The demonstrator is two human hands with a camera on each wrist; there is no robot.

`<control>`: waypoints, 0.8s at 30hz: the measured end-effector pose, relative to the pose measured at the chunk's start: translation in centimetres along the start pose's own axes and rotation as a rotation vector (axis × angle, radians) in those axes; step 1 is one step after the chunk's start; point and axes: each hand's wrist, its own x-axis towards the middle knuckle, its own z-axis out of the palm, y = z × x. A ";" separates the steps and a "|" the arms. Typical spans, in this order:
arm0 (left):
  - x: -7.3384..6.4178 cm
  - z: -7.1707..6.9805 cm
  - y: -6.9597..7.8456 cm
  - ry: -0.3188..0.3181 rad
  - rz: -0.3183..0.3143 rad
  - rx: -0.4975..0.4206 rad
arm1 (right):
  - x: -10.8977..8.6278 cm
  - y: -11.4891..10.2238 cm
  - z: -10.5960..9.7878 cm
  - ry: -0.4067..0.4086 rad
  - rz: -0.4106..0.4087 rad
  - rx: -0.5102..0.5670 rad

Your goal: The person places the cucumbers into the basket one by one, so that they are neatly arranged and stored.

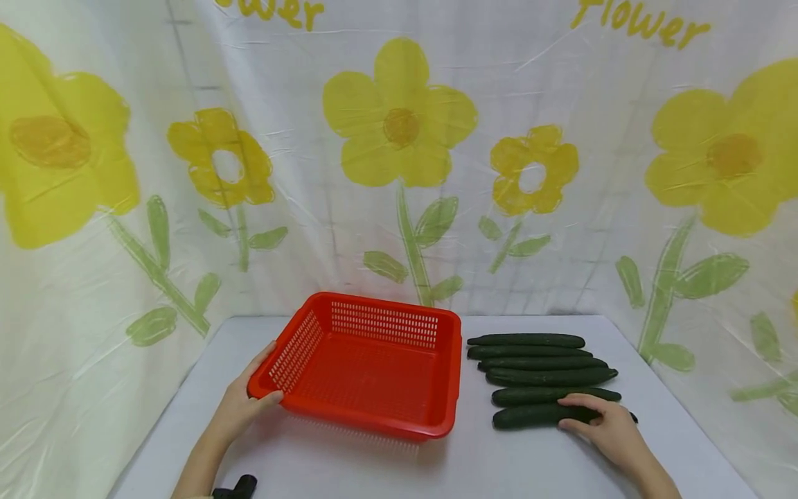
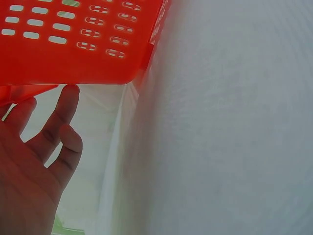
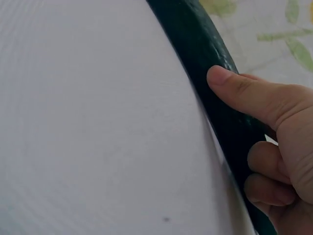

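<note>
1. Hands: the left hand [image 1: 242,396] grips the near-left corner of a red, rectangular, slotted plastic basket [image 1: 374,374], thumb over the rim, other fingers at the rim's outer side and underside. Its spread is moderate, with the little finger loosely bent.
2. The right hand [image 1: 609,428] holds a long, dark-green, smooth-skinned cucumber [image 1: 530,416] towards its right end. Thumb and forefinger stand narrow, spanning its width; the right wrist view shows two further fingers curled against it.
3. Location: the held cucumber is the nearest of a row lying right of the basket on a white-covered desk [image 1: 474,457]. Five similar dark-green cucumbers [image 1: 551,377] lie beyond it, roughly parallel and close together.
4. Whether the held cucumber is clear of the desk cannot be determined.
5. Handling, cucumber: judged firm, of modest weight, inclined to roll, and slippery if damp. It would likely bruise or snap under hard bending. Mid-length appears the better hold; the present off-centre grip may let the left end dip.
6. Handling, basket: judged light, with thin walls that flex slightly. Its broad rim is the sound place to grip; one-cornered holding may let it tilt or swivel.
</note>
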 end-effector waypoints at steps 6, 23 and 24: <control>-0.1 0.1 0.0 0.006 0.011 -0.007 | 0.0 0.2 -0.4 -0.027 -0.020 -0.043; 0.0 0.2 -0.5 0.009 0.018 -0.043 | 0.0 0.5 0.7 0.008 0.107 0.074; -0.1 0.2 -0.5 0.008 0.012 -0.048 | 0.0 0.4 0.7 0.006 0.118 0.081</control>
